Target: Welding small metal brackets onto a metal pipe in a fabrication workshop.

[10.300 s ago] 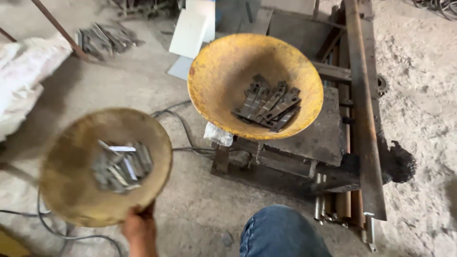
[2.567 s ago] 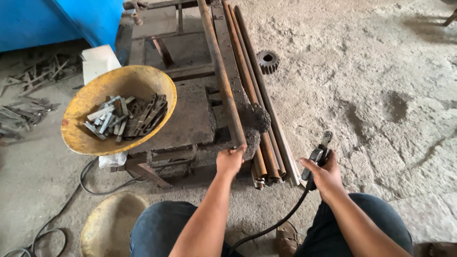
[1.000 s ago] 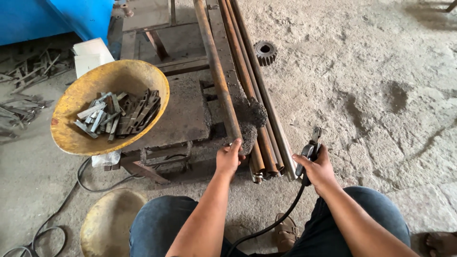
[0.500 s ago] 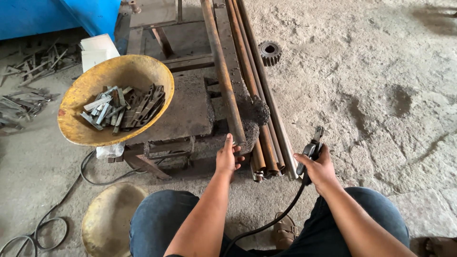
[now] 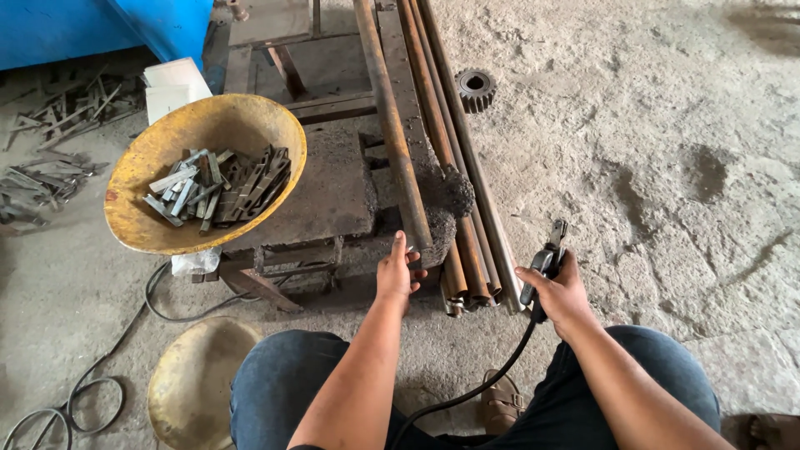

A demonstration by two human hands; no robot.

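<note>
The right hand (image 5: 560, 287) has its grip wrapped around a black welding electrode holder (image 5: 542, 265) with trailing cable. The left hand (image 5: 396, 271), grip spread, seemingly touches the long rusty steel pipe (image 5: 392, 133) lying on the rusted metal desk (image 5: 321, 196). Farther left sits a yellow metal bowl (image 5: 208, 125) of flat steel pieces (image 5: 221, 183).

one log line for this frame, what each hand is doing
left hand: fingers on end of rusty pipe | right hand: gripping electrode holder with black cable | yellow pan: metal strips inside, on steel bench

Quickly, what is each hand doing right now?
Left hand: open, touching the rusty pipe.
Right hand: closed, holding the welding holder.
</note>
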